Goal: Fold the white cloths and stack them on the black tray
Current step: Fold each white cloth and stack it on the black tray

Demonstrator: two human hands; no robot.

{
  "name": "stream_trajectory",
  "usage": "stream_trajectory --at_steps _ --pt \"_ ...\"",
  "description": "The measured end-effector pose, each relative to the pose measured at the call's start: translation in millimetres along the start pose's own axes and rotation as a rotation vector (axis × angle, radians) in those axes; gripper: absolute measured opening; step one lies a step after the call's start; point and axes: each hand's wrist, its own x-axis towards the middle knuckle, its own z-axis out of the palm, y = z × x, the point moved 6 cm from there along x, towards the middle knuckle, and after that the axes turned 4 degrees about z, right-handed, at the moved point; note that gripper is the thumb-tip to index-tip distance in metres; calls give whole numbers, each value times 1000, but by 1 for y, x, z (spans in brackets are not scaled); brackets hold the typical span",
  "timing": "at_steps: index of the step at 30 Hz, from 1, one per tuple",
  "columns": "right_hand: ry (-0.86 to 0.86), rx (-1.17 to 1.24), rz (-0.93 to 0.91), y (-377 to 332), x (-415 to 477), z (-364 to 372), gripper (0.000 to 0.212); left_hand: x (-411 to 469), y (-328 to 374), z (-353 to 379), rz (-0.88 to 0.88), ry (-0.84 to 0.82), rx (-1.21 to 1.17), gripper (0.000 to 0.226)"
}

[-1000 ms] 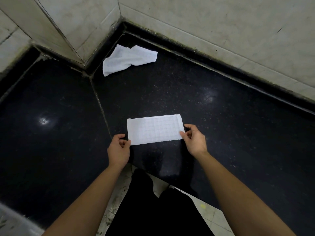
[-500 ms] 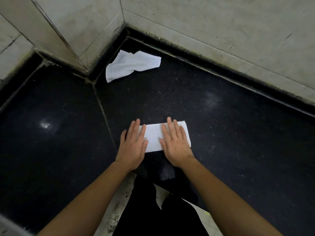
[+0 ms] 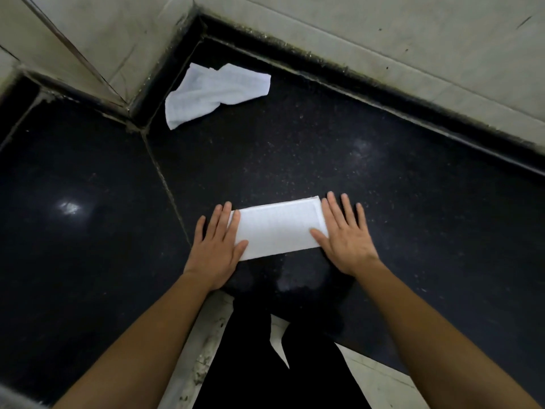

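Note:
A folded white cloth (image 3: 278,227) lies as a flat rectangle on the black counter (image 3: 398,208), near its front edge. My left hand (image 3: 216,249) lies flat with straight fingers on the cloth's left end. At the right end my right hand (image 3: 345,234) lies flat the same way, thumb on the cloth. A second white cloth (image 3: 213,91) lies crumpled and unfolded in the far corner by the wall. No separate black tray shows in this view.
Pale tiled walls (image 3: 383,39) close the counter at the back and left. A seam (image 3: 165,178) splits the black surface into two slabs. My dark trousers (image 3: 265,364) and pale floor tiles show below the front edge.
My hands went from pinching the cloth's lower corners to lying flat on its middle, then slid apart to its two ends. The crumpled cloth has not moved.

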Motion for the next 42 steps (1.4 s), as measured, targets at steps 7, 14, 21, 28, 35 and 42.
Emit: stream_trajectory --at_steps 7,14,21,28,35,42 --pt "39 293 153 -11 -10 -22 76 0 11 -17 -30 77 4 73" --pt "101 360 343 -9 -14 -44 48 36 65 -21 126 33 108 81" --pt "-121 793 513 -3 -12 -39 25 40 66 -4 83 -42 97 83" --pt "-208 1482 648 -7 -13 -40 20 15 41 -48 -209 289 -271 66" --pt "-125 1450 441 -53 0 -66 24 -30 -10 -36 -914 381 -1277 45" --pt "-191 1048 151 -145 -3 -60 25 -34 -26 -23 -951 237 -1592 47"
